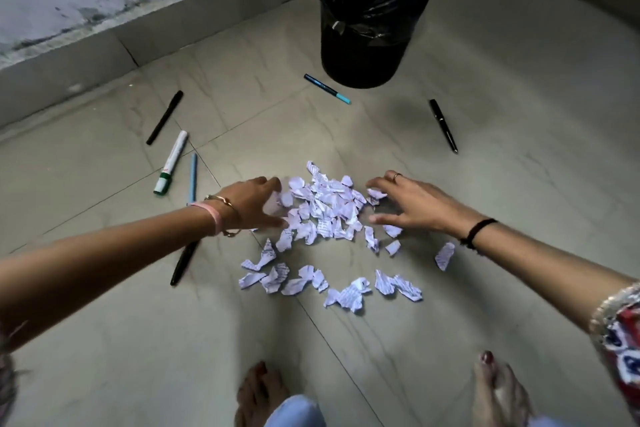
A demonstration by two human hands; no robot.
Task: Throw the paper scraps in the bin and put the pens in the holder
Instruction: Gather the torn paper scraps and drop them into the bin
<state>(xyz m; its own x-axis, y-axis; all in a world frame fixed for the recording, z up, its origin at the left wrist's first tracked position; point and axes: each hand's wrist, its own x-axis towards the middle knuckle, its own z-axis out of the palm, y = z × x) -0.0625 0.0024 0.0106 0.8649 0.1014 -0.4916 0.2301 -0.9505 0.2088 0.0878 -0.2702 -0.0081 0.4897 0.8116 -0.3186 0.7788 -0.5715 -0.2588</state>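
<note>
A heap of torn white paper scraps (325,208) lies on the tiled floor, with more loose scraps (346,291) nearer me. My left hand (258,203) touches the heap's left side with spread fingers. My right hand (412,201) touches its right side the same way. A black bin (367,28) lined with a black bag stands beyond the heap. Several pens lie around: a white marker with a green cap (171,161), a light blue pen (193,180), a black pen (164,117), a blue-tipped pen (327,88), a black pen (443,125) at the right, and a black pen (183,262) partly under my left forearm.
A wall with a skirting tile (104,42) runs along the back left. My bare feet (500,392) stand at the bottom edge of the view. No pen holder is in view.
</note>
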